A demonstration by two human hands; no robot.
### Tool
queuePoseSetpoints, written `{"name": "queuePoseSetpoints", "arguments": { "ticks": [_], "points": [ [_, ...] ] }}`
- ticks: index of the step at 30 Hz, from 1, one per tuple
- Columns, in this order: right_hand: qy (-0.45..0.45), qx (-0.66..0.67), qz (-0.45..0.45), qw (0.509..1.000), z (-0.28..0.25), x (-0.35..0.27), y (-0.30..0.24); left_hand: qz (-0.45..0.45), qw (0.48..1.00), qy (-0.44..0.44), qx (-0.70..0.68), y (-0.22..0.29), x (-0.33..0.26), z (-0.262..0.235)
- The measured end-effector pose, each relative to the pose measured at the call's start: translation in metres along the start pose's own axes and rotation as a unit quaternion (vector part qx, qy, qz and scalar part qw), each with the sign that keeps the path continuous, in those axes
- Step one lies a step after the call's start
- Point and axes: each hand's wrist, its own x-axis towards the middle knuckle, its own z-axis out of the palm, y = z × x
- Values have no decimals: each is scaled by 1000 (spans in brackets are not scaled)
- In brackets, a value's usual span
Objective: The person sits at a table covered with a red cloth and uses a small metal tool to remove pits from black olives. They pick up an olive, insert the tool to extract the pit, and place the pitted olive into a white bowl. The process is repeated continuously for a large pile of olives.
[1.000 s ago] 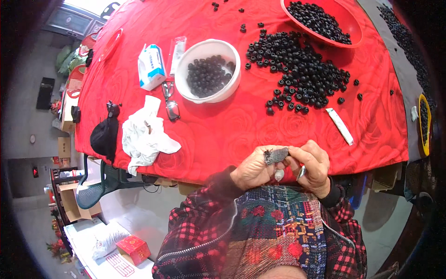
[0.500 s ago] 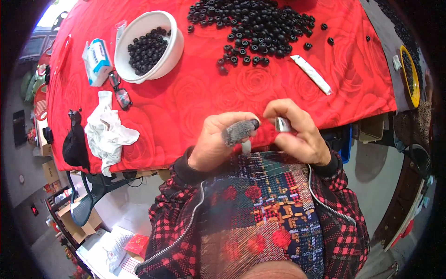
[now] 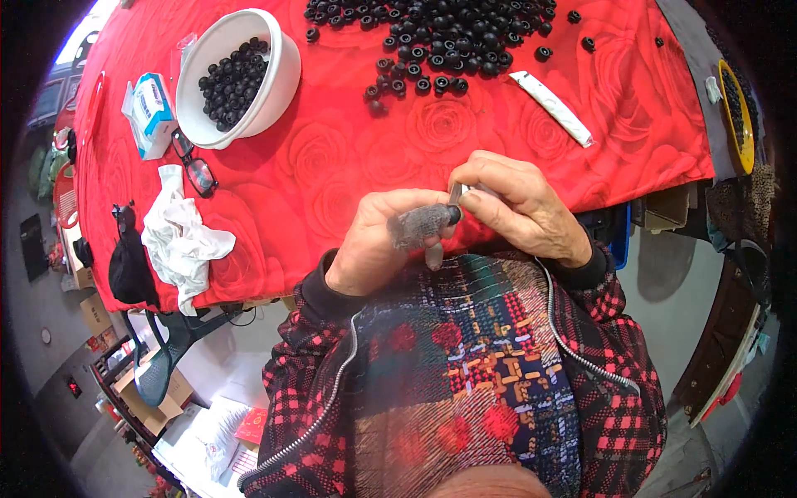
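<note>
My left hand (image 3: 369, 236) is closed over the front edge of the table, pinching a small black round piece (image 3: 454, 214) at its fingertips. A grey fabric sleeve (image 3: 418, 226) covers one of its fingers, and something pale wraps another fingertip. My right hand (image 3: 523, 207) is closed on a small flat metal blade (image 3: 457, 193), held between thumb and forefinger. The blade meets the black piece, though the exact contact is partly hidden by my fingers. Beyond my hands lies a heap of similar black round pieces (image 3: 448, 37), several showing a hollow end.
A white bowl (image 3: 286, 79) with black pieces stands at far left. Near it are a blue-white packet (image 3: 151, 116), glasses (image 3: 199, 174), a white cloth (image 3: 178, 236) and a black mask-like item (image 3: 129, 266). A white sachet (image 3: 552, 108) lies on the red tablecloth (image 3: 332, 166).
My right hand has moved left to my left hand, bringing the blade against the black piece. The right fingers have drawn together. The whole view has shifted slightly.
</note>
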Motion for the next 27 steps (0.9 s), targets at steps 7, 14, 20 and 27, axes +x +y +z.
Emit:
{"name": "queuePoseSetpoints", "arguments": {
  "ticks": [7, 14, 20, 27],
  "points": [
    [-7, 31, 6, 999, -1, 1, 4, -33, 999, 2, 15, 1, 2, -5],
    [-15, 38, 1, 999, -1, 2, 8, -55, 998, -8, -37, 2, 4, -7],
    [-10, 48, 21, 999, 1, 3, 7, -49, 998, 6, -36, 3, 5, -5],
    [-18, 49, 9, 999, 3, 2, 11, -45, 997, -44, -44, 0, 6, -13]
  ]
}}
